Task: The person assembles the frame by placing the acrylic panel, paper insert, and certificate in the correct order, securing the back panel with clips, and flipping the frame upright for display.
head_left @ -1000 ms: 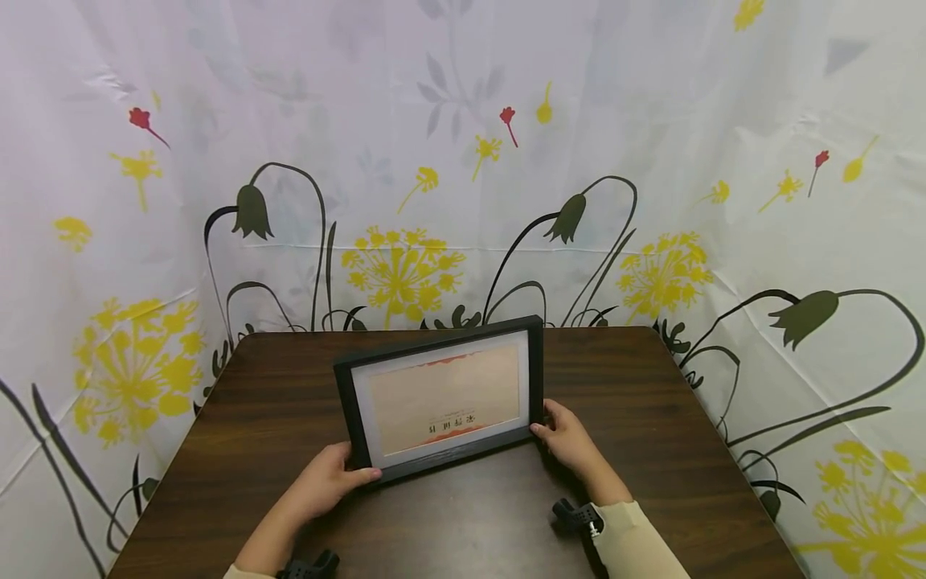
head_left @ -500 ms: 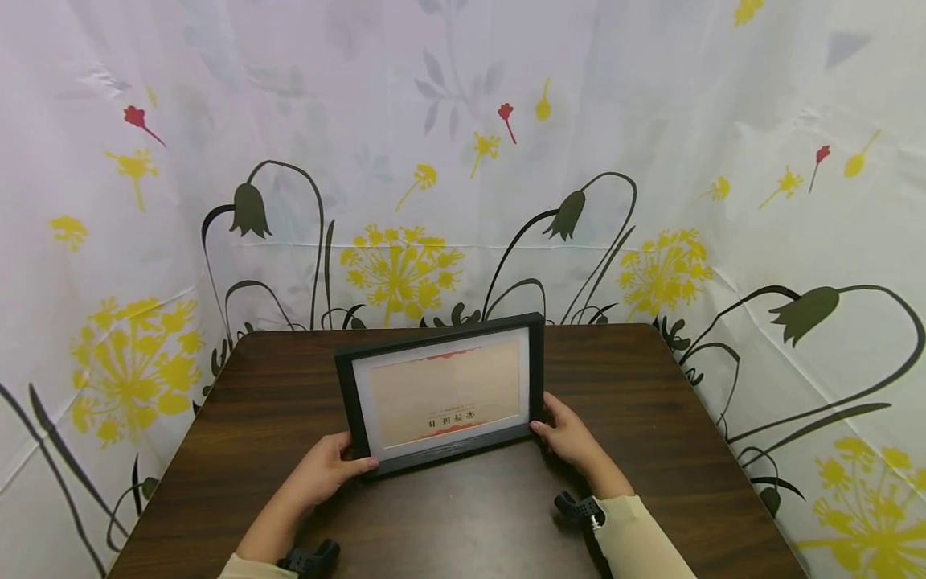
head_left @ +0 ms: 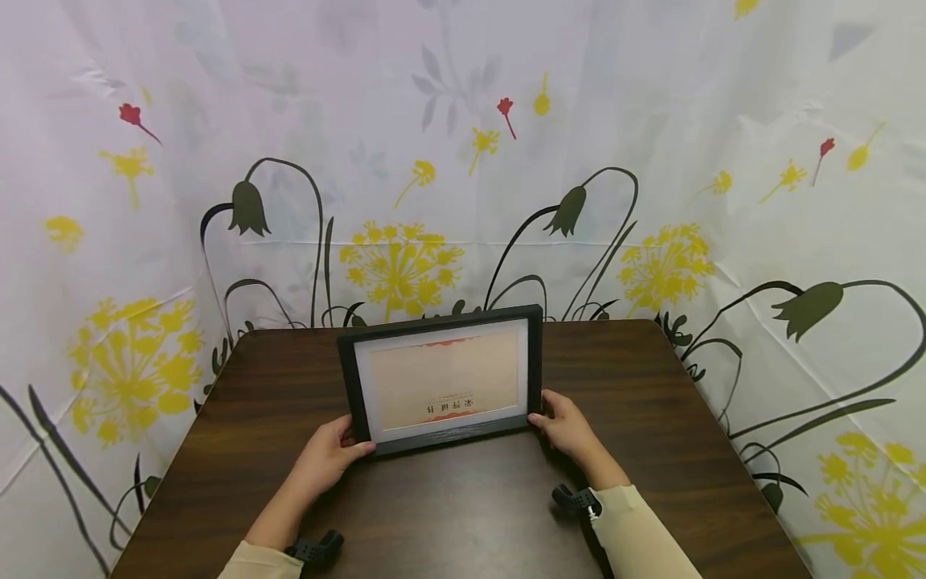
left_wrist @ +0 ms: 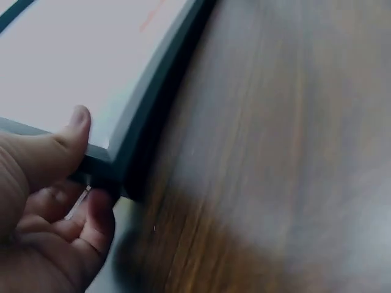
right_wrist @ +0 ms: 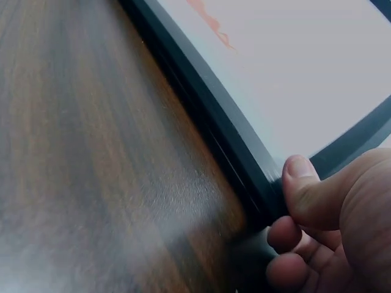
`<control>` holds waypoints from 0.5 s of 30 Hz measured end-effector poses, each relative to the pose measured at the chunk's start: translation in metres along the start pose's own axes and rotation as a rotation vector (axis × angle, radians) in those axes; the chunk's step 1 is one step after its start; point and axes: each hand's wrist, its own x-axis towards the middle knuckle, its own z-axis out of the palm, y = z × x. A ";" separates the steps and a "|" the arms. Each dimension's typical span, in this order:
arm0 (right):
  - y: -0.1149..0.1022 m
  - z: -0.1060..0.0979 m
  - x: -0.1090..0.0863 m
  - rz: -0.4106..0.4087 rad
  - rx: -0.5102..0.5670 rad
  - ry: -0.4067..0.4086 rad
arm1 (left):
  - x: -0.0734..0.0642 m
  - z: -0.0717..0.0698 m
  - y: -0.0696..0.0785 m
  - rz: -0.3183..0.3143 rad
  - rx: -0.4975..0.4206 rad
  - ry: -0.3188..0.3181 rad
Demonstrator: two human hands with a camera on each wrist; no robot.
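Note:
A black picture frame [head_left: 441,438] with a white mat and a cream certificate [head_left: 448,374] inside is held tilted up over the table, its print upside down in the head view. My left hand [head_left: 325,458] grips its lower left corner, thumb on the front and fingers behind. At the lower right corner my right hand [head_left: 567,426] pinches the frame the same way. The left wrist view shows the left thumb [left_wrist: 76,131] lying over the frame's edge. In the right wrist view the right thumb [right_wrist: 302,186] presses the corner, with curled fingers below it.
The dark wood table [head_left: 463,515] extends around the frame on every side. White curtains [head_left: 463,161] printed with flowers hang behind and beside the table. A black strap with a camera mount [head_left: 314,548] sits on the left wrist, another mount [head_left: 575,500] on the right.
The frame has shifted slightly up in the head view, its left end rising most, so it sits more level and stands a little steeper. Both hands have moved along with it.

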 end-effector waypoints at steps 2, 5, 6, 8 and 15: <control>-0.001 -0.001 0.003 0.007 -0.019 0.007 | 0.009 0.001 -0.001 0.018 0.025 0.028; -0.001 -0.001 0.008 0.025 -0.017 0.014 | 0.021 0.001 -0.003 0.029 -0.001 0.046; -0.001 -0.001 0.010 0.033 -0.013 0.013 | 0.024 0.001 -0.004 0.028 -0.013 0.049; 0.000 0.000 0.013 0.044 -0.005 0.010 | 0.030 -0.001 -0.006 0.000 -0.063 0.033; -0.002 -0.002 0.019 0.050 0.016 -0.023 | 0.040 -0.009 -0.009 -0.051 -0.182 -0.042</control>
